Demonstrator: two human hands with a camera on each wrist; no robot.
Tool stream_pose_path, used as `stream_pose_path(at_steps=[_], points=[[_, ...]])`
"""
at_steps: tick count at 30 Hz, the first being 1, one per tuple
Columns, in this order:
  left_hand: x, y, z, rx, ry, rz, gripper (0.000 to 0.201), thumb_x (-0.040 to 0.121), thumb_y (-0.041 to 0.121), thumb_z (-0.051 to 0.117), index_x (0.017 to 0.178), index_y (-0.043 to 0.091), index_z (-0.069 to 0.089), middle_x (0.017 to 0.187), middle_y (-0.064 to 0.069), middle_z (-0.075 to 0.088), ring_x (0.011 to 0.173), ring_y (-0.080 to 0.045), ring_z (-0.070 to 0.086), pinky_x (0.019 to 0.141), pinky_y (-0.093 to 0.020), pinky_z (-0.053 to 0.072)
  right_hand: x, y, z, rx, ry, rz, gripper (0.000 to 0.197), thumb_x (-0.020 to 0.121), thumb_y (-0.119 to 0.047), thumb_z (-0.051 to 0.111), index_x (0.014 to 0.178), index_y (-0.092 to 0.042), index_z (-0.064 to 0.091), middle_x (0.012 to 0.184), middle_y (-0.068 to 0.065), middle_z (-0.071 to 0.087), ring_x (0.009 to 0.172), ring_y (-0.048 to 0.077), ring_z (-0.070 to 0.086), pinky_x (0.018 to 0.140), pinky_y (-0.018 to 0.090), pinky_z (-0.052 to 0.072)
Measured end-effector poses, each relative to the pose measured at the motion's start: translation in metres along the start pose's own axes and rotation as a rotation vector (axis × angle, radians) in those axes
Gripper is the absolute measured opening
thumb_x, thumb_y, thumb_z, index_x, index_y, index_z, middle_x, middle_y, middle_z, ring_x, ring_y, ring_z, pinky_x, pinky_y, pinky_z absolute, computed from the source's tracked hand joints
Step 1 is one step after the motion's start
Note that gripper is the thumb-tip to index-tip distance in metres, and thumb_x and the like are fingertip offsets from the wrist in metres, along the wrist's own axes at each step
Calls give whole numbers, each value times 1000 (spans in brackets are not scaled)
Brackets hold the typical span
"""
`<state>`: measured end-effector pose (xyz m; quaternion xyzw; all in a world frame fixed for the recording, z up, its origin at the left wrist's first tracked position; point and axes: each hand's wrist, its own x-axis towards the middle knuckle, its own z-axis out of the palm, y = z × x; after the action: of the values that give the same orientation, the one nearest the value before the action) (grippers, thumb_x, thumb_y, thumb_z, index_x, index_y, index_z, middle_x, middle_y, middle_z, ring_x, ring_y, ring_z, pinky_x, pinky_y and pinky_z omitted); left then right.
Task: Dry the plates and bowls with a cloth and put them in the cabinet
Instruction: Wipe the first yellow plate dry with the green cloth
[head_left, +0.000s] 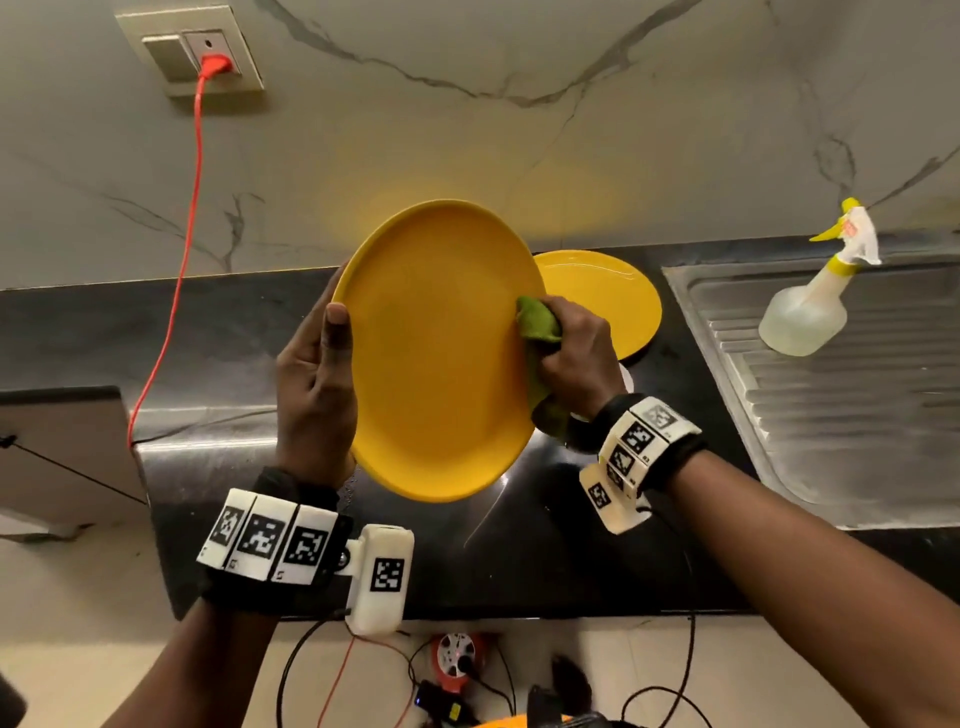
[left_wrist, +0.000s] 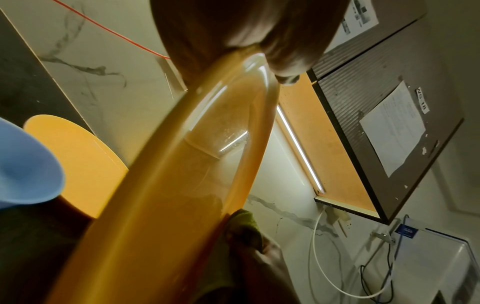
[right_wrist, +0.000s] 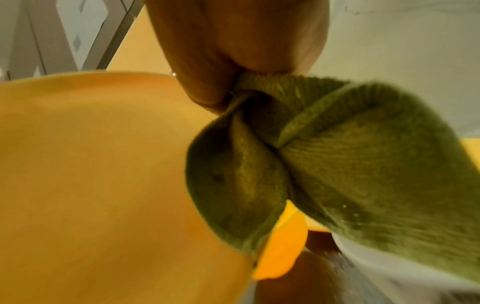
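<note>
The left hand holds the round yellow plastic plate tilted, thumb clamped over its rim. The right hand bunches the green ribbed cloth against the opposite edge. Beyond those fingers a second yellow plate lies waiting; I'd say the drying is hardly started and nothing is shelved.

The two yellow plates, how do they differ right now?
The held plate is lifted and tilted, gripped at its edge by the left hand; the second plate lies flat on the counter. The right hand presses a green cloth against the held plate; nothing touches the second plate. Both are round and yellow.
</note>
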<state>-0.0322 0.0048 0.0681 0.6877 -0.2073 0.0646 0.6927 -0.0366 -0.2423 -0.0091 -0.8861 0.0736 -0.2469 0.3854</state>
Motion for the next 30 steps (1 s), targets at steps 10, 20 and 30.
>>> stream_pose_path(at_steps=[10, 20, 30], points=[[6, 1, 41, -29, -47, -50, 47, 102, 33, 32, 144, 15, 42, 126, 9, 67, 119, -16, 62, 90, -31, 55, 39, -22, -20, 110, 63, -228, 51, 80, -8, 65, 131, -4, 61, 127, 17, 63, 118, 27, 59, 103, 28, 43], [9, 1, 44, -40, -20, -90, 34, 107, 32, 29, 133, 26, 48, 112, 16, 72, 104, -9, 67, 83, -28, 57, 41, -21, -30, 122, 22, -305, 46, 86, -21, 65, 131, -11, 62, 126, 11, 62, 117, 24, 56, 101, 39, 46], [7, -2, 22, -100, -46, -77, 35, 106, 26, 31, 134, 27, 51, 126, 10, 68, 122, -17, 61, 94, -32, 54, 9, -70, -2, 137, -45, -254, 58, 82, -7, 66, 139, -7, 53, 135, 14, 54, 126, 26, 49, 109, 38, 40]])
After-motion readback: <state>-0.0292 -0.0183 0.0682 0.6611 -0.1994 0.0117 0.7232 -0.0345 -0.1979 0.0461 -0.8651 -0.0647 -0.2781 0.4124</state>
